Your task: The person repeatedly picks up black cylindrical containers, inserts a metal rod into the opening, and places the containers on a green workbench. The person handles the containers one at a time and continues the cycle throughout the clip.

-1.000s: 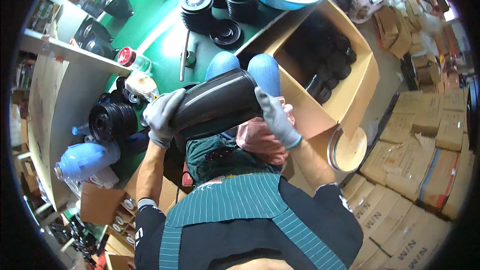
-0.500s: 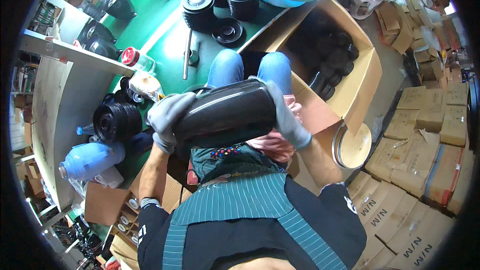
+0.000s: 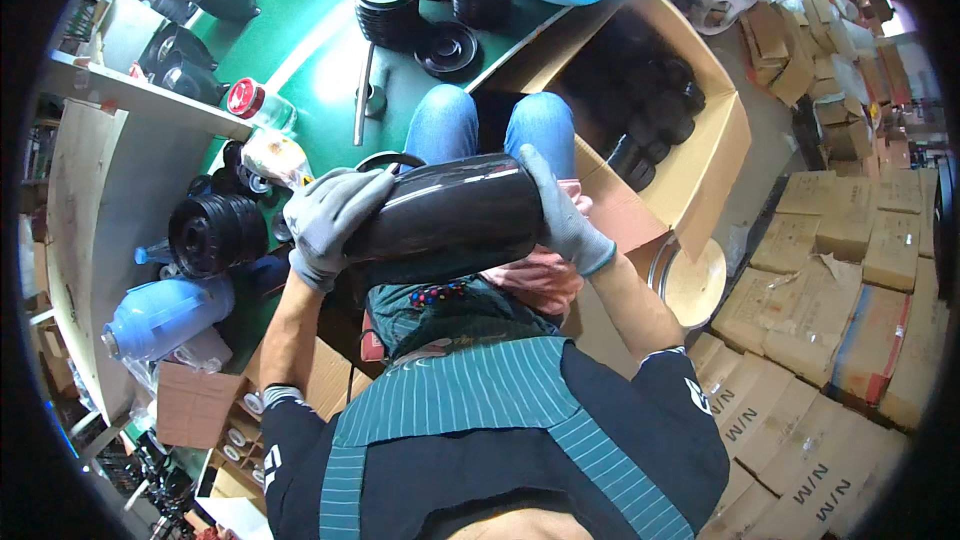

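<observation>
Hold the glossy black cylinder (image 3: 455,215), probably stiff, light and slippery, at both ends above the lap (image 3: 400,320): left hand (image 3: 335,218) fingers wrapped around one, right hand (image 3: 566,218) fingers against the other.

Pretty packed room, ngl. Green-topped bench (image 3: 318,100) fills the upper left, white stripe (image 3: 318,42) running along it. There's a pale board (image 3: 85,210) down the left side, a strip of grey floor (image 3: 768,140) at upper right, cardboard cartons (image 3: 800,318) stacked below that, plus bright light (image 3: 887,8) near the top-right rim.
</observation>
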Available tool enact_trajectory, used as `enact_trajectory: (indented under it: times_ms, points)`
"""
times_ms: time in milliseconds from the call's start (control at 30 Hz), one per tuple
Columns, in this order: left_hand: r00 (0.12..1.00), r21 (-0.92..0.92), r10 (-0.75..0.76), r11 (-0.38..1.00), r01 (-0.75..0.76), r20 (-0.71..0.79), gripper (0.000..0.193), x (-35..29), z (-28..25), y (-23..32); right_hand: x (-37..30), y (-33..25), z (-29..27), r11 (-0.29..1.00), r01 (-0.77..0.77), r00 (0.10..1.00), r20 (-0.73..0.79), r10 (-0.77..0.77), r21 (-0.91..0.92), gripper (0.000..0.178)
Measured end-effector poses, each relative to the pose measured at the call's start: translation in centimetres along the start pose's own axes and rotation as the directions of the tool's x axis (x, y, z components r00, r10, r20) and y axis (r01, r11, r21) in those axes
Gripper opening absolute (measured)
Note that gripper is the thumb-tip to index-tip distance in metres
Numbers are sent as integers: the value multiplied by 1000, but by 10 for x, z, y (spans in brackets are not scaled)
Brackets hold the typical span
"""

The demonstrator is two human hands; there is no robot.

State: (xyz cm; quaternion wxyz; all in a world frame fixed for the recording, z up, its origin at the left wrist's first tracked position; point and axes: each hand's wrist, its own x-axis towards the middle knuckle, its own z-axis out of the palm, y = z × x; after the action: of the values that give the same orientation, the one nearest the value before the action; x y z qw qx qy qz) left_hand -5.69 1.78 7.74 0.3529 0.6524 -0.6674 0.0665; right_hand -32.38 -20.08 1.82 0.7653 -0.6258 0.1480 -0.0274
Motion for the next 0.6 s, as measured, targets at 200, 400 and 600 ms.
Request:
enact_trajectory:
  times_ms: [200,400,600]
  points:
    - [848,-491,-529,730,475,34,43,-75,58,-43,7,-8,23,678,503,768,-83,-635,-537,110]
    - [986,146,146,977,-157,82,41,6,-4,3,17,-46,25,883,-211,931,-190,313,419,72]
    - [721,-751,-608,293,592,331,34,-115,78,-65,-5,-27,21,500,396,812,40,-582,-770,102]
